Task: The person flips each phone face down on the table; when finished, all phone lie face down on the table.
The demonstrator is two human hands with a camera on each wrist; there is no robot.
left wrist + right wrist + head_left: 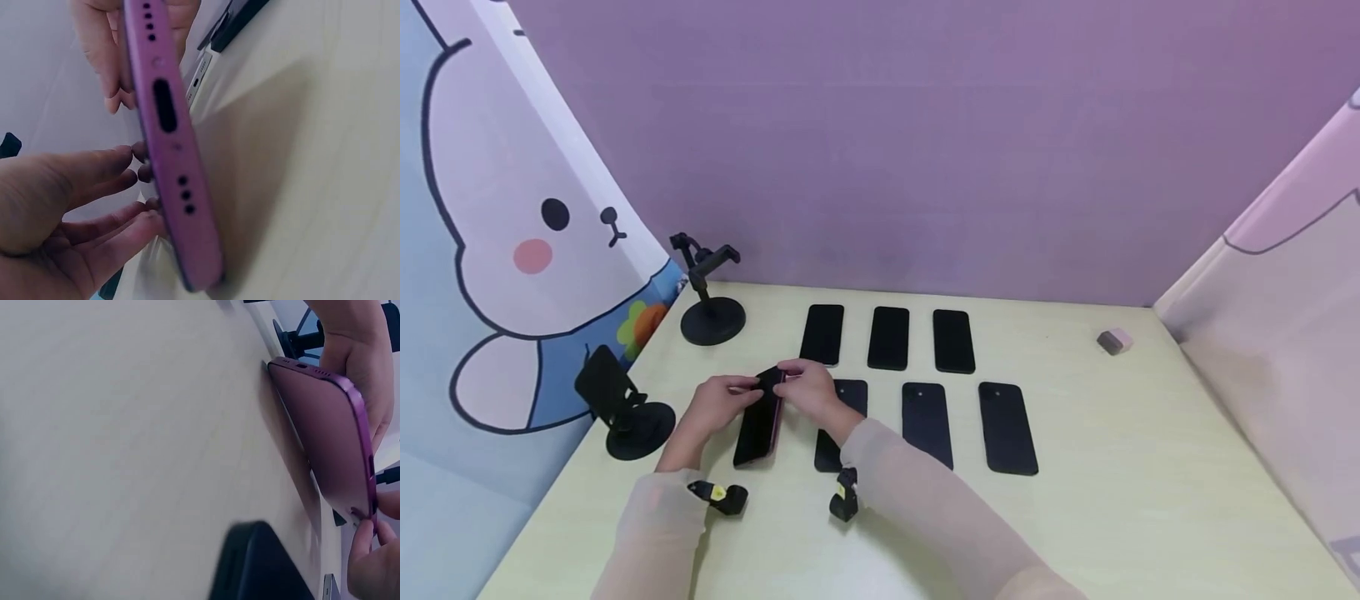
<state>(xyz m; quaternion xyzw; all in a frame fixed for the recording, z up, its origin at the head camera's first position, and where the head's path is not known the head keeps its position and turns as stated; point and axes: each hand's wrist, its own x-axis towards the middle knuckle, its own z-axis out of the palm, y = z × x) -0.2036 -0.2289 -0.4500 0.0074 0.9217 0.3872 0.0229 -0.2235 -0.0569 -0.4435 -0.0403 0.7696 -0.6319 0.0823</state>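
A smartphone with a purple frame is tilted over the table at the left, its dark screen facing up. My right hand pinches its far right edge between thumb and fingers. In the right wrist view, that hand grips the frame near the camera end of the pinkish back. My left hand touches the screen side near the far left with its fingertips. Seen in the left wrist view, the left hand's fingers are fairly straight, with dark reflections in the screen. The charging port end faces that camera.
Three phones lie in a back row. Nearer are three dark phones, one partly under my right wrist. Two black phone stands are at the left. A small grey-and-pink block sits far right. A purple wall borders the back.
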